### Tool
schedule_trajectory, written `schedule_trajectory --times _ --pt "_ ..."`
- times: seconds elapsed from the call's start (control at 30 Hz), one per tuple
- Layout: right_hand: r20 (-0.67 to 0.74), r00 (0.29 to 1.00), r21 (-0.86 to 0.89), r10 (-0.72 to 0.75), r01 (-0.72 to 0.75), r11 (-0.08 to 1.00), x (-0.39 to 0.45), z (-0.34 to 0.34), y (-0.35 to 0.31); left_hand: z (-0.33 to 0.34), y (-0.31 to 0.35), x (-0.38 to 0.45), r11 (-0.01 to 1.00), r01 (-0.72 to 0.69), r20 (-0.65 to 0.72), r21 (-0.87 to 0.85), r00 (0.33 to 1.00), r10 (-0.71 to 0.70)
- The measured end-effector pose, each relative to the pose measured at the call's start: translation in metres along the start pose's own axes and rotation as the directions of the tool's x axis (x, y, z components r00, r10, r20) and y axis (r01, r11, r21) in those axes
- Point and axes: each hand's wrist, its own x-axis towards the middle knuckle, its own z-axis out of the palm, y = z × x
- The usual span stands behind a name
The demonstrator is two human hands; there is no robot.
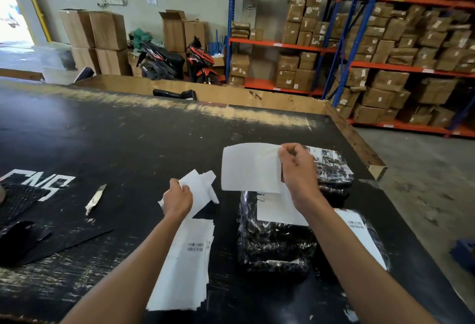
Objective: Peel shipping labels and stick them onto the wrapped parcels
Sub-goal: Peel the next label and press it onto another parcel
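My right hand point(298, 169) pinches the top right corner of a white label sheet point(249, 167), held up above a black bubble-wrapped parcel point(275, 244) that carries a stuck label point(277, 210). My left hand point(177, 199) grips crumpled white backing paper point(203, 190). A stack of printed shipping labels point(185, 259) lies on the table under my left forearm. Another wrapped parcel point(331, 167) sits behind my right hand, and a third with a label point(359, 236) lies to the right, under my right forearm.
The black table point(128, 138) has a wooden rim. A white-wrapped cutter knife point(95, 199) lies to the left, with black wrap sheets point(23, 236) beyond. Shelves of cardboard boxes point(385, 49), two motorbikes point(177, 61) and stacked cartons stand behind.
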Motion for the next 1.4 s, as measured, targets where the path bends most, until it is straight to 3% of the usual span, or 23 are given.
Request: schedule_trajectory --times 0.13,0.37,0.5,0.6,0.7,0.77,0.87,0.97,1.03,1.17,1.3,1.4 --pt "0.092 0.995 0.052 0.038 -0.043 0.998 0.011 0.001 0.000 0.016 0.000 0.016 0.989 0.074 -0.078 0.131 0.995 -0.064" --pt "0.193 0.981 0.085 0.029 -0.046 0.995 0.024 -0.006 0.004 0.032 0.010 0.015 0.974 0.086 -0.183 0.210 0.982 -0.047" --pt "0.193 0.981 0.120 -0.021 -0.003 0.993 0.028 -0.015 0.004 0.020 0.040 -0.006 0.997 0.006 -0.311 -0.079 0.950 -0.031" --pt "0.123 0.984 0.140 -0.132 0.114 0.983 0.029 -0.021 -0.001 -0.003 0.074 -0.043 0.896 -0.107 -0.385 -0.432 0.920 -0.075" --pt "0.055 0.959 0.138 -0.280 0.270 0.953 0.026 -0.028 -0.010 -0.024 0.111 -0.097 0.795 -0.137 -0.273 -0.590 0.961 -0.037" --pt "0.059 0.915 0.106 -0.400 0.393 0.913 0.021 -0.032 -0.017 -0.029 0.137 -0.126 0.780 -0.075 -0.039 -0.622 0.997 0.065" --pt "0.112 0.805 0.029 -0.583 0.584 0.811 0.011 -0.041 -0.020 -0.029 0.168 -0.148 0.764 0.036 0.233 -0.644 0.961 0.152" --pt "0.180 0.657 -0.079 -0.732 0.752 0.655 0.005 -0.059 -0.015 -0.022 0.191 -0.157 0.777 0.023 0.243 -0.629 0.955 0.169" --pt "0.196 0.609 -0.173 -0.768 0.793 0.584 0.005 -0.073 -0.010 -0.014 0.200 -0.158 0.763 0.042 0.227 -0.645 0.964 0.138" --pt "0.195 0.656 -0.281 -0.729 0.750 0.599 0.008 -0.108 0.005 0.008 0.211 -0.159 0.674 0.130 0.304 -0.727 0.941 0.147" --pt "0.349 0.723 -0.277 -0.596 0.687 0.672 0.017 -0.145 0.028 0.037 0.223 -0.166 0.697 0.106 0.311 -0.709 0.934 0.174" --pt "0.454 0.778 -0.211 -0.434 0.567 0.796 0.025 -0.173 0.040 0.064 0.229 -0.169 0.762 0.044 0.302 -0.646 0.932 0.202"
